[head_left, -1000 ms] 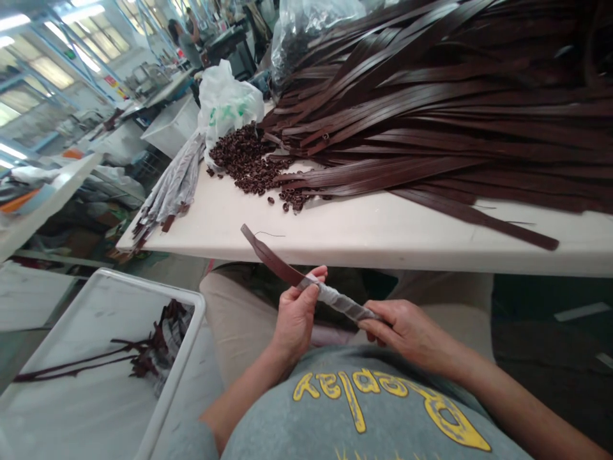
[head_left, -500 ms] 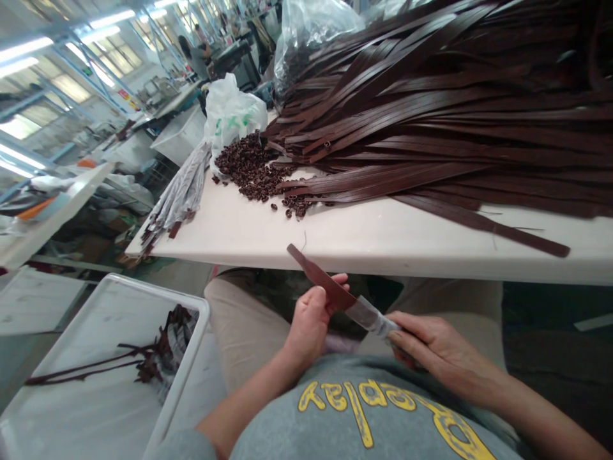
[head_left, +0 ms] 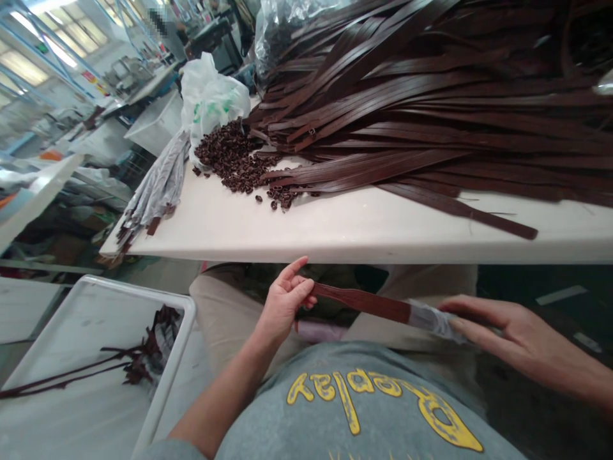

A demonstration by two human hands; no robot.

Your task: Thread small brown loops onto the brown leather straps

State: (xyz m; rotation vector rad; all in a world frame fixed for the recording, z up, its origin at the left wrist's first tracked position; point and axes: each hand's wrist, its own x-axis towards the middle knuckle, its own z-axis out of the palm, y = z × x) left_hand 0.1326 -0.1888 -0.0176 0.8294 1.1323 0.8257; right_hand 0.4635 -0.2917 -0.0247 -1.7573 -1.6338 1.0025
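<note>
A brown leather strap is stretched between my hands over my lap, just below the table edge. My left hand pinches its narrow end between thumb and a finger, with the index finger raised. At the strap's other end, clear plastic wrap covers it, and my right hand holds the wrapped part between thumb and fingers. Many dark brown straps lie piled on the white table. Beside their ends is a heap of small brown loops.
A white plastic bag stands behind the loops. Wrapped straps lie at the table's left end. Lower left, a white bin holds more straps. A person is far back.
My hands have moved apart, and the strap now lies nearly level. My left hand has shifted from the strap's middle to its narrow end. The view has shifted slightly.
</note>
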